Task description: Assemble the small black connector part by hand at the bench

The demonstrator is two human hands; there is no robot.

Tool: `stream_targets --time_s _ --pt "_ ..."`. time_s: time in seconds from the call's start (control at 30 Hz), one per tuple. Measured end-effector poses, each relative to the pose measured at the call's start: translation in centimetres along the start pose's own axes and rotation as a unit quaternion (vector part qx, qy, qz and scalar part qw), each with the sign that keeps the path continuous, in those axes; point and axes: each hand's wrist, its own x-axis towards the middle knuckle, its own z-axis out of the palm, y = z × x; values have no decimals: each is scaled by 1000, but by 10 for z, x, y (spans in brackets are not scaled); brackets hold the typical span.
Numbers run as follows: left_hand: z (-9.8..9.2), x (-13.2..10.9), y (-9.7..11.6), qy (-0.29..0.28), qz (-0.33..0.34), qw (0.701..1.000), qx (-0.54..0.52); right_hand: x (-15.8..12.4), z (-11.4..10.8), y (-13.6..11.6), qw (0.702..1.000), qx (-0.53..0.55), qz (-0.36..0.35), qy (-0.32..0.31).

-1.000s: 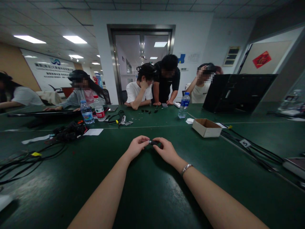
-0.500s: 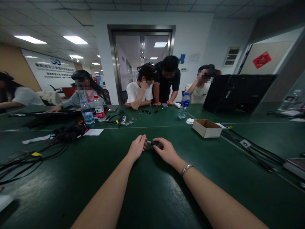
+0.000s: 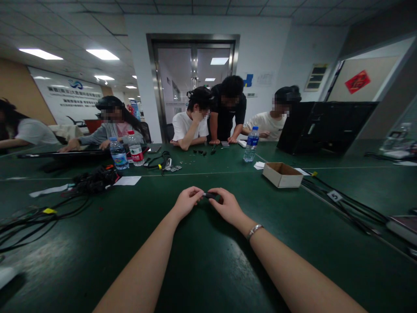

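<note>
Pinching small dark cylinder [image 3: 209, 195] over tabletop [image 3: 205, 265], by pale tip in left hand [image 3: 188, 201], by body in right hand [image 3: 227, 203], with fingers [image 3: 194, 190] closed down onto it. Brace body firmly, handle tip lightly, hold both ends in line.

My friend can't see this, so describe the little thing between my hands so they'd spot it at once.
On the green table, find where the left hand and right hand nearly meet. Pinched between them is a small dark rod, paler at its left end. Unlike the open box farther right, it's slim and held.
</note>
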Motion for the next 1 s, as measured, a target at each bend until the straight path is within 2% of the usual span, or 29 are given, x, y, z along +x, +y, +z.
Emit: stream_targets --time_s 0.33,0.5,0.6,0.73,1.0 --pt "4 -1 1 53 -5 990 132 -1 0 1 1000 12 -17 -10" --pt "4 -1 1 92 -42 995 16 2 0 3 999 21 19 18" --pt "1 -2 3 61 -16 997 -44 3 2 6 999 28 18 35" --pt "-2 -5 6 14 18 999 -33 2 3 7 999 27 19 36" --pt "-1 -2 4 17 -2 1000 3 1 -1 -1 1000 14 7 10"
